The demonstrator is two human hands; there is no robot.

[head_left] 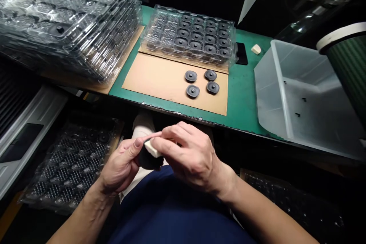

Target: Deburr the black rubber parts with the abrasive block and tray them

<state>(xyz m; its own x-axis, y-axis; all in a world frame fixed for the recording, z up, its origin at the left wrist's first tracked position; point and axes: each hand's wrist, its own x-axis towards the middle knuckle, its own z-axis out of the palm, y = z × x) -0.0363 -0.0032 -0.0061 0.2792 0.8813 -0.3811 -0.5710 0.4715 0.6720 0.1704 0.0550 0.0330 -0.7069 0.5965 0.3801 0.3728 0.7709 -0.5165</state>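
Note:
In front of my lap, my left hand (122, 164) grips a round black part (149, 161) by its edge. My right hand (191, 156) pinches a small cream-coloured block (152, 148), perhaps a sponge or eraser, and presses it against the black part's face. The fingertips of both hands nearly meet there. Several dark discs with a raised centre, one of them this disc (192, 91), lie on the brown cardboard sheet (154, 80) beyond my hands.
A clear blister tray (162, 42), partly filled with black discs, stands behind the cardboard. Stacked clear trays (94, 45) rise at left. On the green mat (240, 95) are another cream block (256, 49) and a dark flat object (241, 54). A translucent bin (268, 95) stands right.

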